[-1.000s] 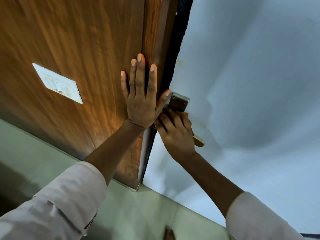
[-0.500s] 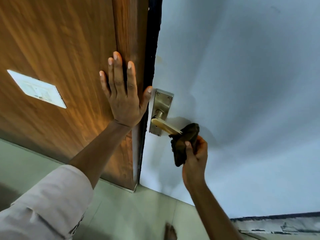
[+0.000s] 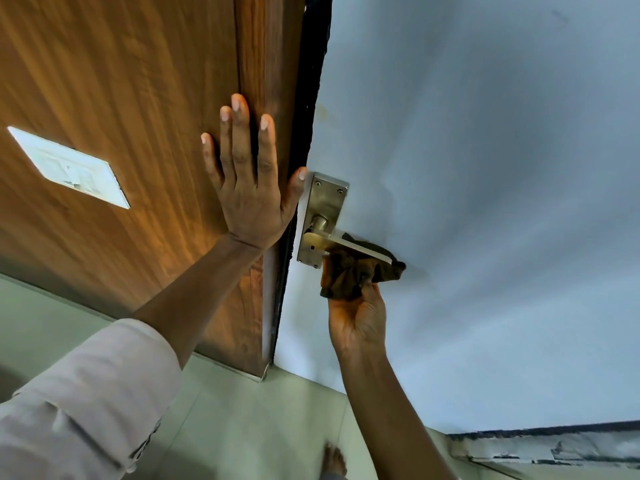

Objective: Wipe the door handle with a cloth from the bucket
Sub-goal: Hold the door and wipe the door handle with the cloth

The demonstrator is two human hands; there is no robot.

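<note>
Wood-panel wall (image 3: 121,81) has the left hand (image 3: 249,199) pressed flat, fingers spread; right hand (image 3: 358,320) grips a brown cloth (image 3: 349,275) under the lever handle (image 3: 349,245).

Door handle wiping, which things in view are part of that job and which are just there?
In the job:
door handle
brown cloth, bunched under the lever
right hand, holding the cloth
left hand, flat on the wooden panel

Just there:
white switch plate
tiled floor
bare foot
</note>
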